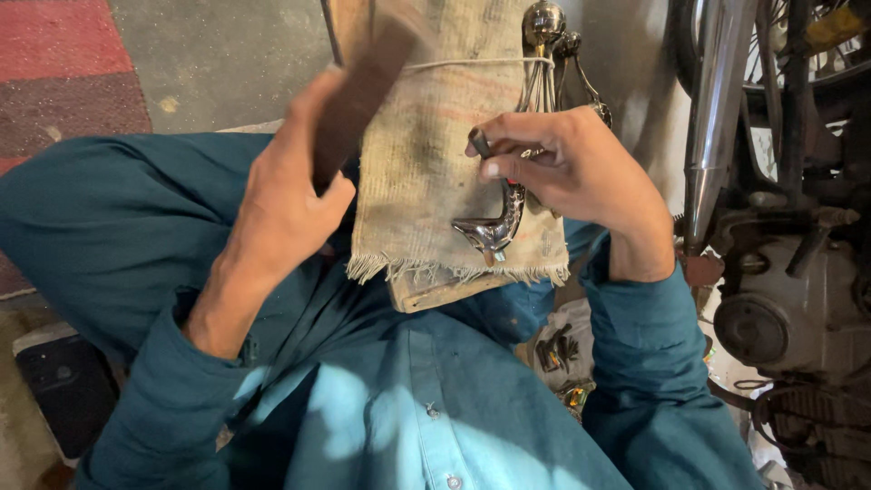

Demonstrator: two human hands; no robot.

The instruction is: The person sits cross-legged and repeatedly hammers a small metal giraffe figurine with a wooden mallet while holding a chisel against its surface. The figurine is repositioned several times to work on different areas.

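Note:
My left hand grips a dark flat bar-shaped tool, raised and blurred, just left of a wooden board wrapped in burlap cloth. My right hand pinches a curved shiny metal lever and presses it against the cloth near the board's lower edge. A cord runs around the cloth higher up. The board rests on my lap, over my teal shirt and trousers.
A motorcycle engine and chrome exhaust pipe stand close on the right. More shiny metal parts hang at the board's top right. Small dark parts lie on the floor between my legs. A red mat lies upper left.

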